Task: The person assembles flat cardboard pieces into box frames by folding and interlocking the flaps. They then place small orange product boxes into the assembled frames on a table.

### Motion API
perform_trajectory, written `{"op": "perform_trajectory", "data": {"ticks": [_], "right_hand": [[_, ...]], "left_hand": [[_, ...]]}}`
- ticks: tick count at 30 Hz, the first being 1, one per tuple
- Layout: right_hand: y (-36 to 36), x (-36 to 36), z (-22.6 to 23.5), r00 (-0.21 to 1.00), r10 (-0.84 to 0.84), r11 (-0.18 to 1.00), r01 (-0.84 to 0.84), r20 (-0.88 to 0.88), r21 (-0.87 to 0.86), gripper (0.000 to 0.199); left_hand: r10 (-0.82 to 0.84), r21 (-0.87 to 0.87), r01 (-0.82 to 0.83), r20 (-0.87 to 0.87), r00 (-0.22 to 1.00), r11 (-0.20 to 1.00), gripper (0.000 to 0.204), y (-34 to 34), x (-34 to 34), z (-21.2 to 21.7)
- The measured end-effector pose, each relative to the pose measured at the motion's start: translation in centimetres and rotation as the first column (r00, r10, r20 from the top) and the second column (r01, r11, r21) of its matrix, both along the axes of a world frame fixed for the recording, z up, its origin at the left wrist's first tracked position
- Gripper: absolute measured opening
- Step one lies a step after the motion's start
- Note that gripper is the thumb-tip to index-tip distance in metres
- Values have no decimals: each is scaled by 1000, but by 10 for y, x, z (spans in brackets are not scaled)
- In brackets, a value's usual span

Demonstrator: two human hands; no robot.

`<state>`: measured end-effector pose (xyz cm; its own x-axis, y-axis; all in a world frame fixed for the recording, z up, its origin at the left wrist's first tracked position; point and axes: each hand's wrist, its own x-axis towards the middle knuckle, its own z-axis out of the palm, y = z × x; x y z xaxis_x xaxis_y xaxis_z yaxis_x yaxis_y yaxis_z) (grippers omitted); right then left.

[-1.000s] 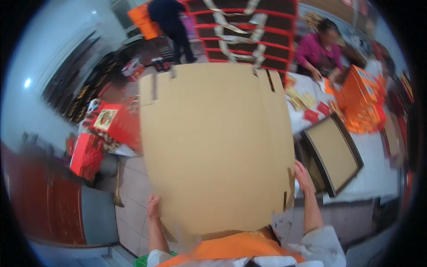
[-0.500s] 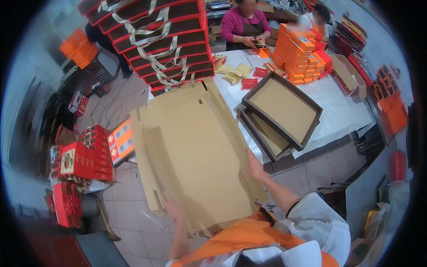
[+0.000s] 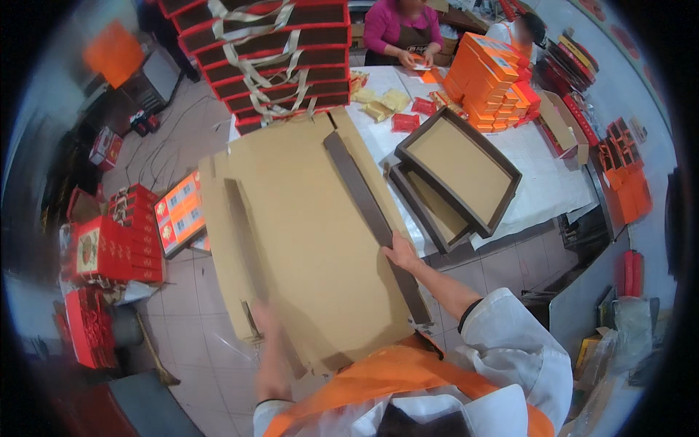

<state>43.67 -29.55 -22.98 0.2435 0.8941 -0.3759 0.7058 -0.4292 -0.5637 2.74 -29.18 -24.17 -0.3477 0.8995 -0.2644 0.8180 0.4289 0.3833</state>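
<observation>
A large cardboard box blank (image 3: 313,240), tan on its inner face, lies in front of me. Its long right flap (image 3: 364,189) stands folded up and shows a dark brown outer side. My right hand (image 3: 402,253) grips that flap, thumb and fingers closed on it. At the lower left my left hand (image 3: 267,320) is next to the blank's left side flap (image 3: 246,226), blurred by motion, so its fingers cannot be made out. Two dark brown trays with tan bottoms, an upper tray (image 3: 460,172) and a lower tray (image 3: 437,207), are stacked askew to the right.
Red-and-brown boxes (image 3: 280,58) with pale ribbon handles tower at the back left. Orange boxes (image 3: 480,80) are piled across the white-covered table (image 3: 553,175), near a seated co-worker (image 3: 404,33) handling something orange. Red gift boxes (image 3: 120,244) stand on the floor at left.
The blank's right flap has swung upward and inward, showing its brown side. My right hand has moved left along with it. My left hand has shifted slightly up and left.
</observation>
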Motion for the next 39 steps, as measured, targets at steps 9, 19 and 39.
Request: {"op": "perform_trajectory", "data": {"ticks": [9, 19, 39], "right_hand": [[-18, -68, -13, 902, 8, 933, -163, 431, 322, 71], [-88, 18, 27, 739, 570, 761, -640, 359, 108, 48], [-81, 7, 40, 544, 655, 609, -791, 524, 60, 7]], "left_hand": [[-315, 123, 412, -461, 830, 903, 48, -22, 50, 4], [-869, 274, 883, -220, 444, 382, 53, -79, -55, 33], [-793, -184, 829, -455, 405, 528, 46, -72, 4, 51]]}}
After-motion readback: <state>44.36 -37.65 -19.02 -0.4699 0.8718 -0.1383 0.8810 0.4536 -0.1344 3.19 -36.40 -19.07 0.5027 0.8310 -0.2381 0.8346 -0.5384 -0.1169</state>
